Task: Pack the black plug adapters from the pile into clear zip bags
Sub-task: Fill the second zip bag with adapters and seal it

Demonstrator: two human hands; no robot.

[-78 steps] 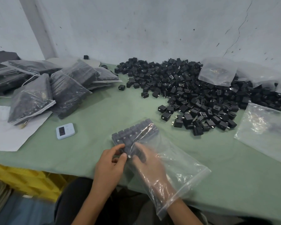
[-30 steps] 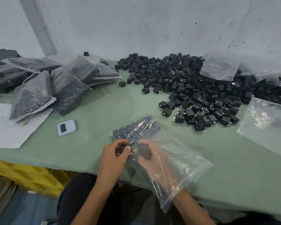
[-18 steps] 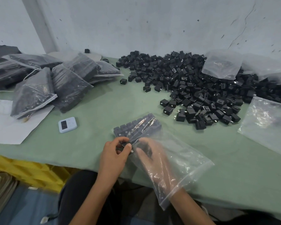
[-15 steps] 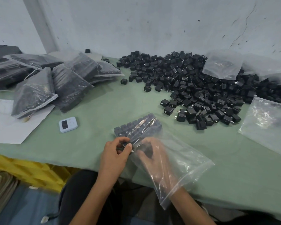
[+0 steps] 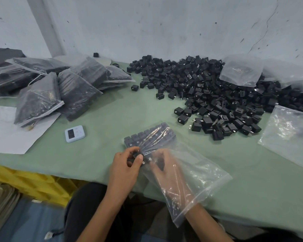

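Head view: left hand [image 5: 125, 169] is pinching clear plastic zip bag [image 5: 199, 173]; right hand [image 5: 170, 173] inside is gripping black cube plug adapter [image 5: 160, 162], judged needing row alignment next

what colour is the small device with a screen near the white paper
The small device is pale blue with a dark screen; head view.

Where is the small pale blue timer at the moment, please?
In the head view the timer lies flat on the green table, left of centre, just right of the white paper and left of the open zip bag.
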